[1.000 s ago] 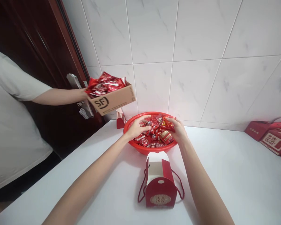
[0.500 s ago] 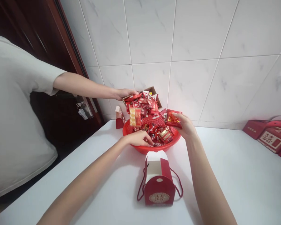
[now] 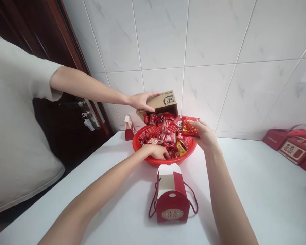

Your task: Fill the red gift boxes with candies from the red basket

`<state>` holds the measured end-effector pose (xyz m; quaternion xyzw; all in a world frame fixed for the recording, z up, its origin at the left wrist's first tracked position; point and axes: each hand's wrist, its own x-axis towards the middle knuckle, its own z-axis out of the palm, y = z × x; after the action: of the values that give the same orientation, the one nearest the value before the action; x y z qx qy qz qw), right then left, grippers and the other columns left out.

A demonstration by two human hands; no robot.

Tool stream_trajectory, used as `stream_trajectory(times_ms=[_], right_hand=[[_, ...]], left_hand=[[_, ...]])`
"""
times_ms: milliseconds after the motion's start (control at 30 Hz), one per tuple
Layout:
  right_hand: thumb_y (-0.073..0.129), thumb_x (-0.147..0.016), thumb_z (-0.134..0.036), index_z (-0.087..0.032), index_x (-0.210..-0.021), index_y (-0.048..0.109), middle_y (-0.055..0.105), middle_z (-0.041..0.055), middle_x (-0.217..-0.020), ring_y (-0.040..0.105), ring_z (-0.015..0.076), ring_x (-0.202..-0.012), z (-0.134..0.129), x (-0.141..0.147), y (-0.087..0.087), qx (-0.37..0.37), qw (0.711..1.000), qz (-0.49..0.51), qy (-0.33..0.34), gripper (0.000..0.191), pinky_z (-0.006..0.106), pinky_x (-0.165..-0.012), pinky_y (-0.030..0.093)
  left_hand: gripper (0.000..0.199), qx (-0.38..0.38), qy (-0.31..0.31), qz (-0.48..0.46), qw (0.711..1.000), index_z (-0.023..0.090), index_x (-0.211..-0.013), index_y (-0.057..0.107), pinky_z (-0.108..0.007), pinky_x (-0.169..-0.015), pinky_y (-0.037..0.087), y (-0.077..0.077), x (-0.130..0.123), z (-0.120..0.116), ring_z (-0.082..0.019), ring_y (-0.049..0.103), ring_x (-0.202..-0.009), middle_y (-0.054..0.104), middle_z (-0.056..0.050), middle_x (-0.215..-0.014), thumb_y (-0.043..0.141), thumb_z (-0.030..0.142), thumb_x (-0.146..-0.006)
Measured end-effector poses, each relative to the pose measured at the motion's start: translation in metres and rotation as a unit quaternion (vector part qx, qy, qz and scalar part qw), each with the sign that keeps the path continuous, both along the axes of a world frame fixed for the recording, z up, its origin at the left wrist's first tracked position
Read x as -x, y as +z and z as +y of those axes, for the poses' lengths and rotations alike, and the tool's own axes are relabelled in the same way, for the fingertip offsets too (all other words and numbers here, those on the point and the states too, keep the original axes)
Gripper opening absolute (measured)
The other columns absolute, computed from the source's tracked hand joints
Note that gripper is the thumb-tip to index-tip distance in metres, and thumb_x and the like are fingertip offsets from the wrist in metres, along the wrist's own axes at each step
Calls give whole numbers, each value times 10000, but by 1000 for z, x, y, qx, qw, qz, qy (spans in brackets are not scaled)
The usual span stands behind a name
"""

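Note:
Red-wrapped candies fill a red plastic basket (image 3: 155, 162). My left hand (image 3: 158, 151) reaches over the basket's near left rim into the candies; its fingertips are hidden among them. My right hand (image 3: 204, 134) is raised at the basket's right side, closed on several red candy packets (image 3: 190, 126). Behind the basket, another person's hand (image 3: 142, 101) tips a cardboard box (image 3: 164, 99), and red candies spill from its mouth. In front of the basket stands an open red gift box (image 3: 173, 206) with rope handles and a white inside.
A small red and white box (image 3: 129, 128) stands left of the basket. Red boxes (image 3: 293, 148) lie at the far right of the white table (image 3: 244, 180). A tiled wall rises behind. At the left is the person in a white shirt (image 3: 17, 129).
The other person's cardboard box has tilted much further, and its candies have tumbled into the basket. My left hand has moved slightly right and deeper among them. My right hand keeps its packets.

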<state>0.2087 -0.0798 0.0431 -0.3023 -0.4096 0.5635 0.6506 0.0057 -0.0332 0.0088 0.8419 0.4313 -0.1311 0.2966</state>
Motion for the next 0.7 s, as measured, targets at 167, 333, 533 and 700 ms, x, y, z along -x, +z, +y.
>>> stream_trajectory(times_ms=[167,333,533,700], right_hand=[[830,-600,-230,-185,-760,720,752,24,-747,709,216,-726,-2,1,2,-3,1000,-5,-5,200,313,-686,570],[833,-601,-236,-184,-763,713,753,30,-763,704,214,-731,-4,2,3,-7,1000,-12,-4,207,296,-650,570],[845,-593,-252,-178,-771,703,749,43,-761,710,224,-733,-2,0,1,-14,1000,-17,-9,239,309,-666,566],[846,-585,-257,-180,-781,712,756,46,-774,711,236,-741,-1,-4,0,-12,999,-24,-18,250,333,-678,566]], left_hand=[[267,0,-18,11,1000,262,-866,823,-229,-585,420,-3,-1,1,-167,618,-667,787,7,-873,623,301,-694],[233,-12,-12,18,1000,233,-805,814,-244,-503,364,-6,-9,1,-148,538,-534,743,2,-694,673,266,-623],[171,-25,-24,-10,999,194,-446,602,-269,-442,274,-10,-17,3,-116,374,-406,506,22,-417,652,202,-609],[142,-33,-20,-91,995,190,-584,629,-227,-524,377,-10,-4,2,-129,524,-548,634,10,-590,616,242,-715]])
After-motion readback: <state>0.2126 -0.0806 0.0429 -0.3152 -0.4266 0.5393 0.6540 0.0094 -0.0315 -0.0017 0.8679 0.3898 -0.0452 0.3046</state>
